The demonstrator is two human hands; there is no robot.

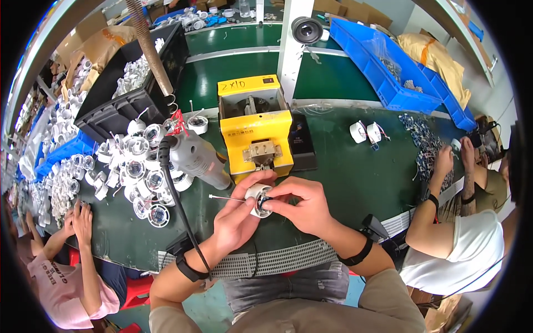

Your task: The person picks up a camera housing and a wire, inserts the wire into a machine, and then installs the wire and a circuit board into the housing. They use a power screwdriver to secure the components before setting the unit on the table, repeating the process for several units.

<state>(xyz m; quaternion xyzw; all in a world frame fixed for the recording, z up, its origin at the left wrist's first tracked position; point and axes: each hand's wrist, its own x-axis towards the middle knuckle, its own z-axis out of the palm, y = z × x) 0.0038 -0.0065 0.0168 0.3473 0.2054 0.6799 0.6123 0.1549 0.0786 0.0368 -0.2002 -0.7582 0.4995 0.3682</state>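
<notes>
Just in front of the yellow machine [230, 130], my left hand [236, 223] is closed around a white round plastic housing [255, 192], tilted with its open face toward my right. A thin wire [225, 197] with a small white plug sticks out of it to the left. My right hand [305, 206] pinches a small dark blue part [263, 202], apparently a circuit board, at the housing's open face. Fingertips hide most of that part. Left of my hands lies a heap of similar white housings [135, 169], several with boards and wires inside.
A grey cylindrical tool [194, 158] with a black cord leans beside the heap. Two white housings [358, 132] and a pile of wired boards [425, 144] lie to the right. A black crate [105, 114] and blue bin [397, 94] stand farther back. Co-workers sit on both sides.
</notes>
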